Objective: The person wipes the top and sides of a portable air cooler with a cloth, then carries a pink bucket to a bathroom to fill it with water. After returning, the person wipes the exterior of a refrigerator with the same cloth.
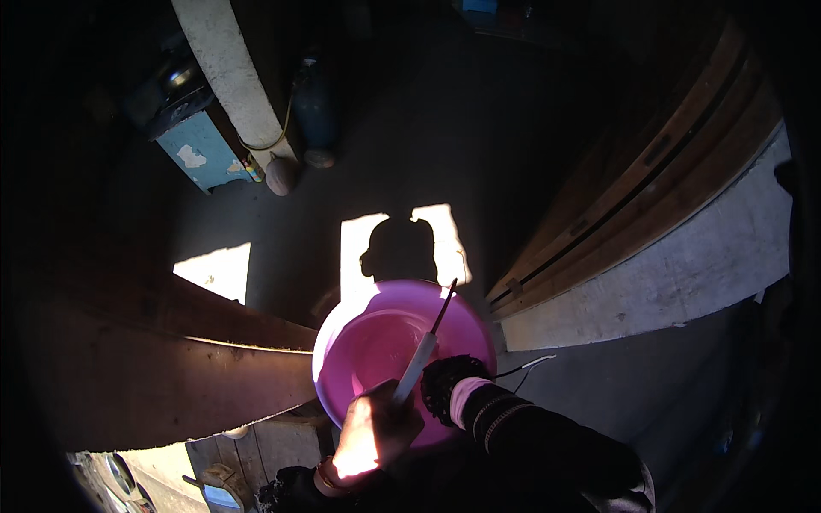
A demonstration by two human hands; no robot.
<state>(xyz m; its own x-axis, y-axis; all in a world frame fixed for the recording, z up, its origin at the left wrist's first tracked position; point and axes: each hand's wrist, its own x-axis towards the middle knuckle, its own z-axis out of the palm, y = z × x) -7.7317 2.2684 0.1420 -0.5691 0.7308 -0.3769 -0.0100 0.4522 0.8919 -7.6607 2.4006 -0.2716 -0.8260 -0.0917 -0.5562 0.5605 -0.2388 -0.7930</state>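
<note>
A pink plastic basin (385, 296) lies below me, its left rim in bright sun. My left hand (380, 426) is over the basin's near side, closed on a long thin tool (417, 365). The tool has a flat pale part by the hand and a narrow dark end pointing up past the far rim; its exact kind is unclear. My right hand is at the basin's right side, and a dark ruffled cuff (449, 388) covers it. What it holds, if anything, is hidden.
Wooden door leaves stand at left (192, 378) and right (641, 186). A thin cable (529, 367) sticks out beside the right sleeve. Ahead are a blue cabinet (205, 151), a pale post (234, 70) and a gas cylinder (315, 115). A wooden box (292, 442) is at lower left.
</note>
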